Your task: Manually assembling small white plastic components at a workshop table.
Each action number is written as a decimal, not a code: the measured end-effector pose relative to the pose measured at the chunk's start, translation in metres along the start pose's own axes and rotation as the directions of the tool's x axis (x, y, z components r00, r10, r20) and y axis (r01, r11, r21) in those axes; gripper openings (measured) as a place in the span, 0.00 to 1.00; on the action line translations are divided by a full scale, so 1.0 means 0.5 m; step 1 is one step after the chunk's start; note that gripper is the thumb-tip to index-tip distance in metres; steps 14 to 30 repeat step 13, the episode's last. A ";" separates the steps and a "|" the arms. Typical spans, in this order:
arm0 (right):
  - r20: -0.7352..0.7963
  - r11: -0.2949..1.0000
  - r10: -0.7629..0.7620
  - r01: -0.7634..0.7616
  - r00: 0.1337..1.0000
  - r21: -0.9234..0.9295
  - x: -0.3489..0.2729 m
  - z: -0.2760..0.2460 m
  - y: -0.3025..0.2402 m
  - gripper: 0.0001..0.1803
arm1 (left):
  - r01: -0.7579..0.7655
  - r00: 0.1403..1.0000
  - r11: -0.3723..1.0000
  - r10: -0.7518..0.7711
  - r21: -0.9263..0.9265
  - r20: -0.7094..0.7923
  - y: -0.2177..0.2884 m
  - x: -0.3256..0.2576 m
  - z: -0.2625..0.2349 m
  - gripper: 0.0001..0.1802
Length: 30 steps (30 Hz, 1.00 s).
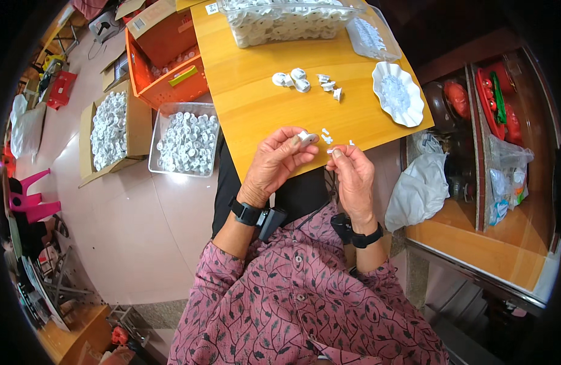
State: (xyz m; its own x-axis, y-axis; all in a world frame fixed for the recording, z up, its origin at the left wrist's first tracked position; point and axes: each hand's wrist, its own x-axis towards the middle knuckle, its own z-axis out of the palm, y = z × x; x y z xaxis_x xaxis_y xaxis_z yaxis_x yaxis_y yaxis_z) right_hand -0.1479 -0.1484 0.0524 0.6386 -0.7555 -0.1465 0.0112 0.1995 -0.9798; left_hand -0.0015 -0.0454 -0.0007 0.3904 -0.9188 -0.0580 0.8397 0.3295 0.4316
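My left hand (279,157) pinches a small round white plastic part (306,139) above the near edge of the wooden table (244,91). Just to its right, my right hand (352,173) is closed on a tiny white plastic piece (331,150) between thumb and fingertips. The two pieces are apart. A few tiny white pieces (327,137) lie on the wood beyond my fingers. Farther back sit several round white parts (292,79) and smaller flanged white parts (329,86). A white wavy-rimmed dish (417,109) at the right holds a heap of small translucent pieces.
A clear bin (238,30) full of white parts stands at the table's far end, beside a clear tray (391,48). On the floor to the left are a filled clear tub (154,159), a cardboard box (86,131) and an orange crate (148,91). Shelves (475,176) stand right.
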 end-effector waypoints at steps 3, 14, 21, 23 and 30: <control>0.020 0.997 -0.059 0.060 0.998 -0.043 -0.002 0.014 -0.008 0.07 | -0.009 1.000 0.998 0.008 -0.056 -0.017 -0.003 -0.004 0.012 0.17; 0.059 0.885 -0.380 0.381 0.923 -0.267 0.013 0.058 0.009 0.07 | -0.007 0.999 0.997 0.009 -0.076 0.032 -0.009 -0.004 -0.011 0.19; 0.059 0.885 -0.380 0.381 0.923 -0.267 0.013 0.058 0.009 0.07 | -0.007 0.999 0.997 0.009 -0.076 0.032 -0.009 -0.004 -0.011 0.19; 0.059 0.885 -0.380 0.381 0.923 -0.267 0.013 0.058 0.009 0.07 | -0.007 0.999 0.997 0.009 -0.076 0.032 -0.009 -0.004 -0.011 0.19; 0.059 0.885 -0.380 0.381 0.923 -0.267 0.013 0.058 0.009 0.07 | -0.007 0.999 0.997 0.009 -0.076 0.032 -0.009 -0.004 -0.011 0.19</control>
